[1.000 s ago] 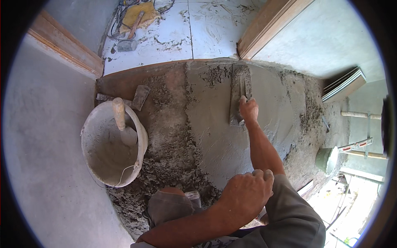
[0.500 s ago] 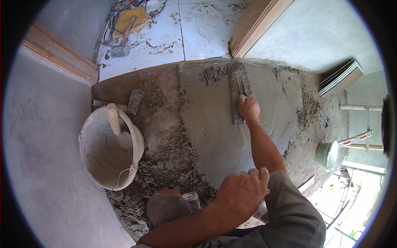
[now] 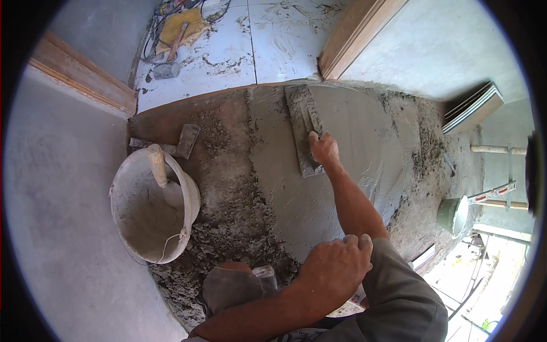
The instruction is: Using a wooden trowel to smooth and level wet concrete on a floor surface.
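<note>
My right hand [image 3: 326, 149] is wrapped round the handle of a long rectangular plastering trowel [image 3: 298, 122]. The trowel's blade lies on smooth wet grey mortar [image 3: 353, 128], its far end close to the tiled floor's edge. Closer to me, my left hand [image 3: 336, 268] is curled in a loose fist by my right knee, with nothing showing in it; its palm side is hidden. Rough, crumbly mortar [image 3: 228, 245] borders the smooth patch on the left. There stands a whitish bucket [image 3: 191, 214] with mortar inside and a wooden-handled tool [image 3: 156, 159] leaning in it.
Behind the bucket lies a mortar-caked hammer [image 3: 187, 141]. Beyond the doorway, white tiles [image 3: 216, 74] carry a mallet [image 3: 167, 70] and a yellow cloth [image 3: 181, 29]. At right are stacked tiles [image 3: 473, 108], a green bucket [image 3: 447, 214] and a spirit level [image 3: 496, 192].
My right hand has swept the trowel leftward across the mortar, and the blade now slants more, its far end toward the left. My left hand has stayed in about the same place.
</note>
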Tool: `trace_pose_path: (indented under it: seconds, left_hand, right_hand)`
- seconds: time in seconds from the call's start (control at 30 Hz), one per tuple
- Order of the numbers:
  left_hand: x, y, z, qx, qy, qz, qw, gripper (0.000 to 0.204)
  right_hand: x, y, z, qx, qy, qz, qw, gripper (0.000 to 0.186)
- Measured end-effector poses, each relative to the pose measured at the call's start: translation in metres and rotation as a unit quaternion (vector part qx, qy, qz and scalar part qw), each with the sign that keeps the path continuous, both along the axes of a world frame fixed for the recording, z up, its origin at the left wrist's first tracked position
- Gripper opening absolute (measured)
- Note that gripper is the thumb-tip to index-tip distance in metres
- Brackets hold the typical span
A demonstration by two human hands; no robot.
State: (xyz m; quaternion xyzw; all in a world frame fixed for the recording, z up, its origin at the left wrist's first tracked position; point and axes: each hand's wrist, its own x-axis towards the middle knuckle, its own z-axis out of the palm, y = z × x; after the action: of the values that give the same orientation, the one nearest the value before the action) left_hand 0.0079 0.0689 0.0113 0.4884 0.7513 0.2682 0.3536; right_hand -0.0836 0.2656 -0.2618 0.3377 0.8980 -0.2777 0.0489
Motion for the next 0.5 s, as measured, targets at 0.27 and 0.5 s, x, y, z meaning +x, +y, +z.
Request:
trace_pose_path:
  seconds: [0.27,0.5]
  left_hand:
    - [0.000,0.011,-0.002,-0.001,-0.003,-0.014,1.000,0.049]
    - [0.004,0.005,-0.001,0.007,0.005,-0.017,1.000,0.051]
  right_hand:
    - [-0.005,-0.042,0.017,-0.001,-0.007,0.024,1.000,0.052]
    - [0.020,0.043,0.021,0.094,-0.020,-0.125,0.988,0.049]
